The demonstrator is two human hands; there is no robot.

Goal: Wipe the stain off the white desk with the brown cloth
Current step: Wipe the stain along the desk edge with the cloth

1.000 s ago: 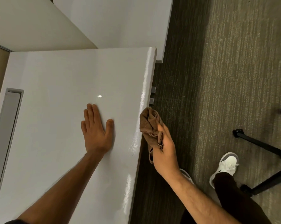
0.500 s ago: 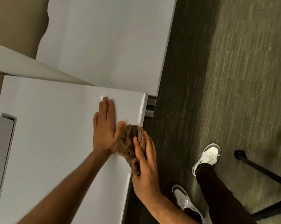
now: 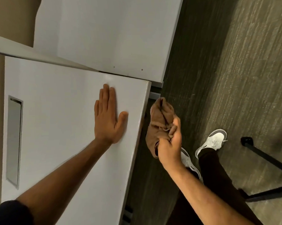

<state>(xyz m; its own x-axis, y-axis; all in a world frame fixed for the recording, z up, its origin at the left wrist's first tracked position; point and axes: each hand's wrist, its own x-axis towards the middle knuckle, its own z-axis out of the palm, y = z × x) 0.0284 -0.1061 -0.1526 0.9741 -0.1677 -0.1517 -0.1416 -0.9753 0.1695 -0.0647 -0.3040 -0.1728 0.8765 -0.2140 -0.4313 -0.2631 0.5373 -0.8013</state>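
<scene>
Carpet (image 3: 234,78) fills the right half, dark ribbed pile. White desk (image 3: 56,127) takes the left half, glossy flat top, its right edge running diagonally down the frame. A second white panel (image 3: 112,38) butts against its far end. Grey recessed slot (image 3: 13,140) is set into the desk near the left side. Black chair or stand legs (image 3: 266,159) sit on the carpet at far right. Dark trouser leg (image 3: 218,184) and two white shoes, the clearer one here (image 3: 211,140), are below the right arm.

Left hand (image 3: 108,120): palm flat on the desk near the far right corner, fingers straight and together, thumb splayed toward the edge. Holds nothing, looks like bracing.

Right hand (image 3: 169,143): off the desk, over the carpet just beside the desk edge, fingers curled and clamped on the brown cloth (image 3: 159,117). Cloth is bunched, most of it sticking out ahead of the fist toward the desk corner, a fold hanging below. Not touching the desk top; whether it brushes the edge I can't tell.

Can't see any stain on the top from this view, glare and resolution don't help.

Handling guess: cloth is light, soft, floppy, no stiffness, so a loose end will fold or drag rather than scrub. Better to wad it under the palm and fingers, press flat with the pad, not the dangling tail. Desk surface looks slick, so cloth should slide easily; pressure matters more than grip.
</scene>
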